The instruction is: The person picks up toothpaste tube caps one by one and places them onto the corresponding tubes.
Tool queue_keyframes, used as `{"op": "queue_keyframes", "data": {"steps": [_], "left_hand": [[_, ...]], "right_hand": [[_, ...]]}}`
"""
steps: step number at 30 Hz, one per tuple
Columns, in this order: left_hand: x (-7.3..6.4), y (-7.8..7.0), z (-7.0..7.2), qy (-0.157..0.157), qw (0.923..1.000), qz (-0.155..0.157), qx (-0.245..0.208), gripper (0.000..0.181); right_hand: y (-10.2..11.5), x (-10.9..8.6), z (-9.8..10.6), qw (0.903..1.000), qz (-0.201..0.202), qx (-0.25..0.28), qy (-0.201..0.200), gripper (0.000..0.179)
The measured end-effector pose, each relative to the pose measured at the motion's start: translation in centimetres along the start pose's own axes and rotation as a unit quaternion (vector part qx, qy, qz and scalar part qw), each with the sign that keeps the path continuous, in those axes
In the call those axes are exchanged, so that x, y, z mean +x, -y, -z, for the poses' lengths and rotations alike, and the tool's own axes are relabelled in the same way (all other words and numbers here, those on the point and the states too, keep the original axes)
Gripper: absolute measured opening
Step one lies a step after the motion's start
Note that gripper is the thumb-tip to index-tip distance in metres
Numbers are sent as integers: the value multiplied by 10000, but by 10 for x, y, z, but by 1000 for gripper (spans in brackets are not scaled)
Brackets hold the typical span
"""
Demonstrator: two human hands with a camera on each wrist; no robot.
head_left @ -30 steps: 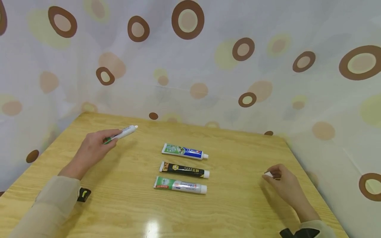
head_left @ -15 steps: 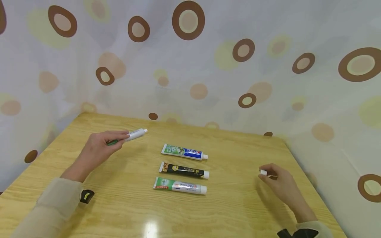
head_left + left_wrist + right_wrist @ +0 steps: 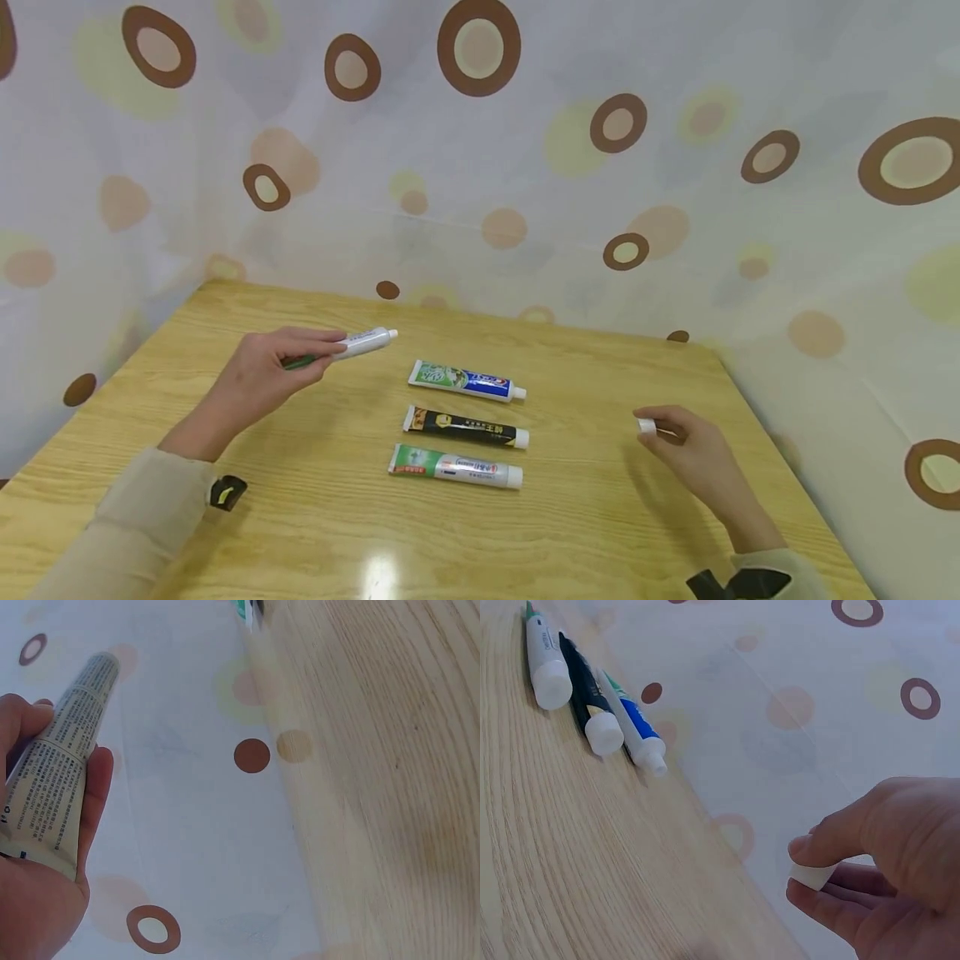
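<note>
My left hand (image 3: 273, 375) grips a white toothpaste tube (image 3: 364, 342) above the left part of the table, its uncapped nozzle pointing right. Small print covers the side of this tube (image 3: 56, 765) in the left wrist view, with fingers and thumb on both edges. Over the table's right side, my right hand (image 3: 697, 454) pinches a small white cap (image 3: 646, 426) between thumb and fingers; the cap (image 3: 812, 875) also shows in the right wrist view. Between the hands lie a green-and-blue toothpaste tube (image 3: 467, 382), a black one (image 3: 461, 427) and a green-and-silver one (image 3: 453, 467).
The three lying tubes form a column on the wooden table (image 3: 315, 533), their capped ends to the right. A spotted cloth (image 3: 450, 158) hangs behind the table and along its sides.
My left hand has moved right with the tube, bringing its nozzle nearer the lying tubes. My right hand has shifted left and slightly up with the cap. The lying tubes stay put.
</note>
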State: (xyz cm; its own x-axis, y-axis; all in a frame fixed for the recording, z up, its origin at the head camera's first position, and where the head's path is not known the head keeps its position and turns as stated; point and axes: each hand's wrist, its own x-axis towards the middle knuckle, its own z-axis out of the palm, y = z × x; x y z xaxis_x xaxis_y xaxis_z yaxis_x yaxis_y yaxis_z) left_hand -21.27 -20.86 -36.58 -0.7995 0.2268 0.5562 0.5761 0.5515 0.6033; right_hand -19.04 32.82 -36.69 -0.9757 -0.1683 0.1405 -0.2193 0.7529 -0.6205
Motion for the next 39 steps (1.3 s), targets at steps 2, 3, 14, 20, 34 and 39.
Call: {"op": "queue_keyframes", "data": {"steps": [2, 3, 14, 20, 34, 39], "left_hand": [[1, -2, -1, 66, 10000, 3, -25, 28], [1, -4, -1, 106, 9999, 8, -58, 28], [2, -12, -2, 701, 9895, 880, -902, 26], [2, -18, -6, 916, 9865, 553, -1241, 22], [2, -32, -17, 1125, 9867, -232, -1149, 24], [4, -38, -19, 1152, 9851, -444, -1197, 24]], "right_hand": [[3, 1, -1, 9997, 81, 215, 9, 36], [4, 1, -1, 9994, 127, 330, -10, 35], [17, 5, -5, 9988, 126, 464, -47, 34], [22, 6, -10, 9964, 245, 800, -109, 33], [48, 10, -20, 9869, 556, 1473, -358, 29], [55, 11, -23, 9824, 711, 1699, -309, 28]]}}
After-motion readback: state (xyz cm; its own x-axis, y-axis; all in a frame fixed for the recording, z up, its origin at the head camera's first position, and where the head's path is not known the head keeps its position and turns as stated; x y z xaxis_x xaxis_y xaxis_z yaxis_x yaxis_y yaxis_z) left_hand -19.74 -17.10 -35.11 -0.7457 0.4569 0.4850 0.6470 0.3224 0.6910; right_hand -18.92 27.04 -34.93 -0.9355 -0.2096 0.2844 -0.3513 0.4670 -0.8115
